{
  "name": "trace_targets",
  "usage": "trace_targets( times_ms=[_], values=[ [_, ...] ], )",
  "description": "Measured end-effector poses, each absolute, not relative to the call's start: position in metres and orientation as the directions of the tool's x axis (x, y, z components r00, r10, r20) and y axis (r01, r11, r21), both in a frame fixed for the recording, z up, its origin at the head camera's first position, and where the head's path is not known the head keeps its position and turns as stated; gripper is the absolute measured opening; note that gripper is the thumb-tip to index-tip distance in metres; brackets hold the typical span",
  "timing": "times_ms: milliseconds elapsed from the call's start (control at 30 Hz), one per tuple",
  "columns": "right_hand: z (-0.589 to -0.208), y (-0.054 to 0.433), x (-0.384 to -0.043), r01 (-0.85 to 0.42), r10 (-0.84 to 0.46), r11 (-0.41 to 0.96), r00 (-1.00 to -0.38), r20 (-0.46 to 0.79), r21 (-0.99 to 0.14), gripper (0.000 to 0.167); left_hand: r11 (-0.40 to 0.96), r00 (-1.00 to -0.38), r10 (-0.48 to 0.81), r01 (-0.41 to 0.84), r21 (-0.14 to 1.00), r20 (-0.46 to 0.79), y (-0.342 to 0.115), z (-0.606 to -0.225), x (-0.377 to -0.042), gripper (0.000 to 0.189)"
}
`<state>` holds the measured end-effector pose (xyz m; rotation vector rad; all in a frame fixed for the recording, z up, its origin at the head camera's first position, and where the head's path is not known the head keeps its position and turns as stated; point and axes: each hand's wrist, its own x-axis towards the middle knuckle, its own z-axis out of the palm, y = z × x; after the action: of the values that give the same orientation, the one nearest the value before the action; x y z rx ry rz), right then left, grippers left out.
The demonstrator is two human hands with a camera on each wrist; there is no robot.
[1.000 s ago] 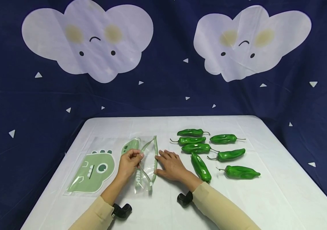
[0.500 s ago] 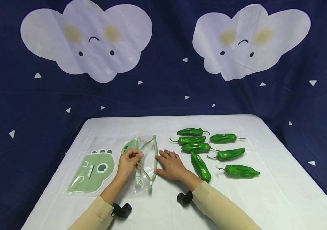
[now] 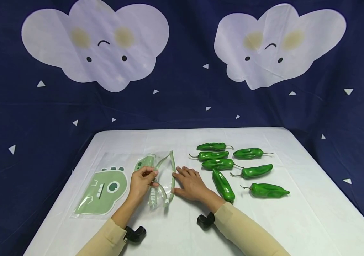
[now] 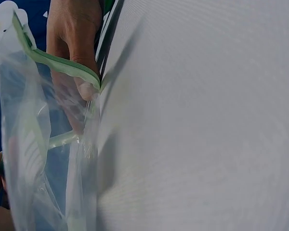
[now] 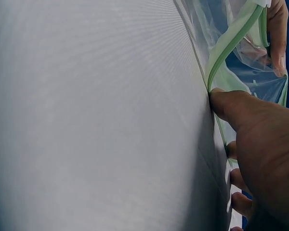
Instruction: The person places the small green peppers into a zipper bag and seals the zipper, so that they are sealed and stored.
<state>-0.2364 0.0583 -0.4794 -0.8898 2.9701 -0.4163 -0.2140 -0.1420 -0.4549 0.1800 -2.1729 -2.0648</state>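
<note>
A clear zip bag (image 3: 125, 160) printed with a green dinosaur lies on the table, its green-edged mouth towards the right. My left hand (image 3: 141, 183) pinches the upper edge of that mouth between thumb and fingers, lifting it away from the lower edge. At the lower edge, the thumb and fingertips of my right hand (image 3: 190, 183) press the green strip (image 5: 233, 41) down on the table, fingers spread. In the left wrist view the bag's mouth (image 4: 62, 65) gapes, with the right hand's thumb at its rim. A small white slider (image 3: 166, 201) sits at the mouth's near corner.
Several green peppers lie right of the bag; one long pepper (image 3: 223, 185) is close beside my right forearm, another pepper (image 3: 266, 191) farther right. The white table (image 3: 182, 234) ends at a dark blue cloth backdrop (image 3: 182, 106) with clouds.
My left hand has shifted slightly left with the bag's upper edge, and the mouth gapes a little wider. The near corner with the slider has moved slightly. My right hand stays in place.
</note>
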Motion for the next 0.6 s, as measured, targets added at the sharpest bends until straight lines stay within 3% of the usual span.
trace_targets(
  times_ms=[600],
  values=[
    [-0.4789,0.0596,-0.2378,-0.548,-0.551,0.78,-0.83,0.084,-0.301,0.064,0.061,-0.984,-0.176,-0.01,0.998,0.0,-0.1425,-0.4541,-0.2133,0.019]
  ],
)
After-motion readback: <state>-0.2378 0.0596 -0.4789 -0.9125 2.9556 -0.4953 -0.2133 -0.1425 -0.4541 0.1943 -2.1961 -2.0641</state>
